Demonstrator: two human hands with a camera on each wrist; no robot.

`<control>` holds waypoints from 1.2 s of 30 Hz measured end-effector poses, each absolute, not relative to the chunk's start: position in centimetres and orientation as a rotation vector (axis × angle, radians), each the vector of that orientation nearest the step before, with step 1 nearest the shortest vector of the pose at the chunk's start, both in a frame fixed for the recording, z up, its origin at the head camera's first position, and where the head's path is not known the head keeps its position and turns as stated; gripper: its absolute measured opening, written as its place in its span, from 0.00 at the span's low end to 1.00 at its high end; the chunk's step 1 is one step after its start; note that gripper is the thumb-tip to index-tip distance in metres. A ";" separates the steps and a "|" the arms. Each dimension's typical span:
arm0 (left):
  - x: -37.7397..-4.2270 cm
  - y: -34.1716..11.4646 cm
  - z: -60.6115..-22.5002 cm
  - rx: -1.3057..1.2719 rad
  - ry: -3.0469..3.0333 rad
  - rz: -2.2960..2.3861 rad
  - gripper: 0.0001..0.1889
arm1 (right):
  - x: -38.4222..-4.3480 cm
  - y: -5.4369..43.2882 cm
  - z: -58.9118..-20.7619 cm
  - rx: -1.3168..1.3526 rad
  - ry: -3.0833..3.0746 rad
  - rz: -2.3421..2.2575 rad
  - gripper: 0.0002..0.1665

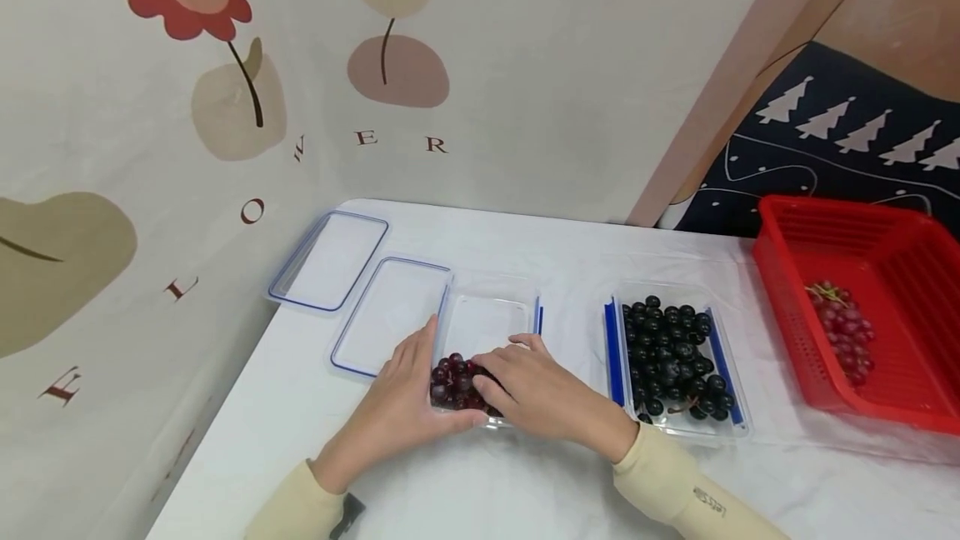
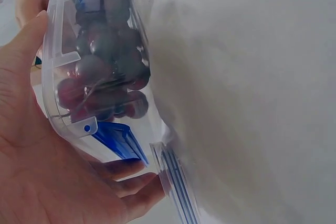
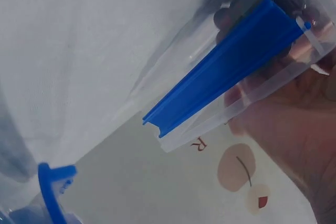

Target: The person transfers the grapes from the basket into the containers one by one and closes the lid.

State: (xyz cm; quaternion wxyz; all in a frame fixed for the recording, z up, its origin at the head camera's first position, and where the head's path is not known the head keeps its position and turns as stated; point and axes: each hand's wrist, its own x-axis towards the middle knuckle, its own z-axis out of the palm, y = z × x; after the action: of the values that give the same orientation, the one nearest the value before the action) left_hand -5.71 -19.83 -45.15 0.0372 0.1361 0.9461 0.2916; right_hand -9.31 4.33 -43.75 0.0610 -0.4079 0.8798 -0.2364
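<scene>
Head: left hand (image 1: 405, 394) spread wide, thumb and fingers against corner of clear plastic container (image 1: 491, 315); right hand (image 1: 536, 390) bent over dark red grapes (image 1: 452, 382) in container's near end, cannot tell whether gripping any.

Left wrist: thumb at rim, fingers beside blue latch (image 2: 118, 139).

Right wrist: opposite latch (image 3: 231, 66) angled, grapes dim behind.

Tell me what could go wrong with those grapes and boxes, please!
The right hand is on the dark red grapes, so some could get squashed or pop off. The right sleeve is close to the container of black grapes and might bump it. The leftmost blue-rimmed lid lies at the edge of the white table; a nudge might knock it off.
</scene>
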 end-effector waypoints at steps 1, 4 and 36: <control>-5.7 -19.8 -45.1 0.420 2.906 0.895 0.78 | -9.4 4.4 -43.7 -1.239 2.652 -0.727 0.24; -5.8 -19.8 -45.0 0.419 2.908 0.893 0.78 | -9.7 4.6 -43.6 -1.263 2.615 -0.775 0.22; -5.9 -19.8 -44.7 0.478 2.879 0.864 0.74 | -8.8 4.8 -44.8 -1.276 2.784 -0.760 0.28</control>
State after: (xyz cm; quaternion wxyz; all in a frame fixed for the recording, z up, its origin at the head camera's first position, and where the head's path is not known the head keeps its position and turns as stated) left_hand -5.87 -19.80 -44.65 0.0491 0.1568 0.9448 0.2834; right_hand -8.85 4.82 -44.83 -0.0069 -0.4044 0.8823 -0.2407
